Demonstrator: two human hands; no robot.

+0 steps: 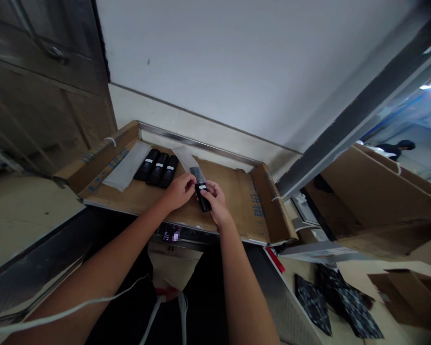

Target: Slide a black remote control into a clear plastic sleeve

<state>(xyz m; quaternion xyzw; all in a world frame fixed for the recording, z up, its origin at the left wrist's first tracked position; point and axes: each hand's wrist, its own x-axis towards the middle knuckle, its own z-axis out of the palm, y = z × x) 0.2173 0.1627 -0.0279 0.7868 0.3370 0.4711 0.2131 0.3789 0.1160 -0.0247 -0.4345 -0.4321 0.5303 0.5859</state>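
My right hand (217, 201) grips a small black device (203, 198) with a white label, its far end at the mouth of a clear plastic bag (187, 161). My left hand (180, 190) pinches the near edge of that bag right beside the device. Both hands hover over a flattened cardboard sheet (233, 191) that covers the work surface. Three similar black devices (156, 168) with white labels lie side by side at the far left of the cardboard. A stack of clear bags (128, 166) lies just left of them.
A white wall rises behind the cardboard. A large open cardboard box (373, 201) stands at the right, with dark patterned packets (330, 297) lying below it. Another person (398, 147) is far off at the right. A white cord (93, 302) hangs near my body.
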